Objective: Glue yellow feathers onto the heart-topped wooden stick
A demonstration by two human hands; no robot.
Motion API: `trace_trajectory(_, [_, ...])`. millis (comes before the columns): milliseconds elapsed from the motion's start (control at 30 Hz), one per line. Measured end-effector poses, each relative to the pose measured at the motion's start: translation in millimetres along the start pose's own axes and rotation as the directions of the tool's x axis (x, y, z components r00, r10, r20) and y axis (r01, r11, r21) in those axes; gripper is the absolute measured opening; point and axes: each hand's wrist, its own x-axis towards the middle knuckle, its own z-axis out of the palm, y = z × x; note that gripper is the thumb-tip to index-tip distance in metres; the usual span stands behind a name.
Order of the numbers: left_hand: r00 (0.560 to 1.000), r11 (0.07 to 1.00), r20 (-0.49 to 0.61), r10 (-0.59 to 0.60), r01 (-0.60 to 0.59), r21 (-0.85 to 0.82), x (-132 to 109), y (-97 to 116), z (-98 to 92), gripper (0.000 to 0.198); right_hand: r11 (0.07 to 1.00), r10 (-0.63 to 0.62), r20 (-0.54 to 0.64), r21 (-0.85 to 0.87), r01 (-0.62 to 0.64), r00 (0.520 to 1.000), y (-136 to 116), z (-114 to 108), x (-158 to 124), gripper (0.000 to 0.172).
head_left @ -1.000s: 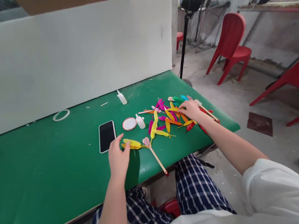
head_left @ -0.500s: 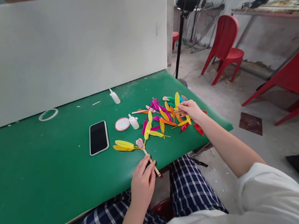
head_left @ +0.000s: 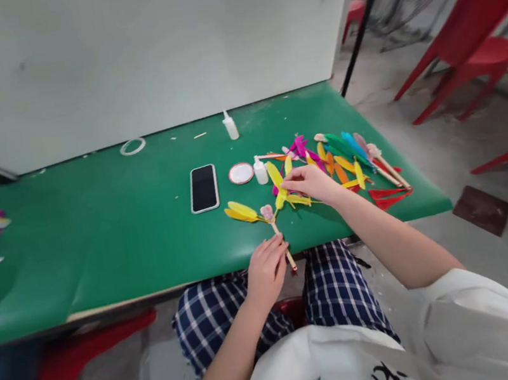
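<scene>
My left hand [head_left: 267,271] is closed on a thin wooden stick [head_left: 290,257] near the table's front edge. A pinkish, lumpy piece [head_left: 267,213] sits at the stick's upper end. Yellow feathers [head_left: 241,210] fan out to its left, with more on its right. Pinched in my right hand [head_left: 309,182] is a yellow feather [head_left: 275,176], held over the feathers right of the stick. Loose magenta [head_left: 298,145], orange and yellow feathers lie beyond and beside that hand, partly hidden by it.
On the green table [head_left: 145,233] lie a phone [head_left: 203,189], a round white lid [head_left: 240,173] and a white ring [head_left: 133,147]. Two small white bottles [head_left: 260,171] stand nearby. Feathered sticks [head_left: 392,172] lie at right. A white panel [head_left: 140,54] rises behind; red chairs [head_left: 479,61] stand beyond.
My right hand has moved left from the loose feather pile to beside the stick, bringing a yellow feather. My left hand stays on the stick. The view has shifted, showing more table at left.
</scene>
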Motion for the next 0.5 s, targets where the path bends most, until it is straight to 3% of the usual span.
trace_trajectory(133, [0.999, 0.999, -0.012, -0.042, 0.042, -0.008, -0.3, 1.0, 0.7, 0.024, 0.969, -0.098, 0.207, -0.205, 0.141, 0.973, -8.8, 41.7, 27.0, 0.019])
trace_trajectory(200, [0.999, 0.999, -0.013, -0.046, 0.046, -0.01, -1.5, 1.4, 1.0, 0.024, 0.936, -0.065, 0.283, -0.316, 0.157, 0.957, -9.4, 54.2, 39.8, 0.018])
trace_trajectory(333, [0.999, 0.999, -0.038, -0.034, 0.034, -0.007, -3.2, 2.1, 1.7, 0.023, 0.893, 0.014, 0.343, -0.427, 0.142, 0.939, -7.1, 63.7, 54.6, 0.017])
trace_trajectory(500, [0.998, 1.0, -0.054, -0.028, 0.028, -0.003, -1.5, 2.6, 1.6, 0.024, 0.922, 0.071, 0.38, -0.379, 0.085, 0.922, -6.3, 65.8, 54.6, 0.018])
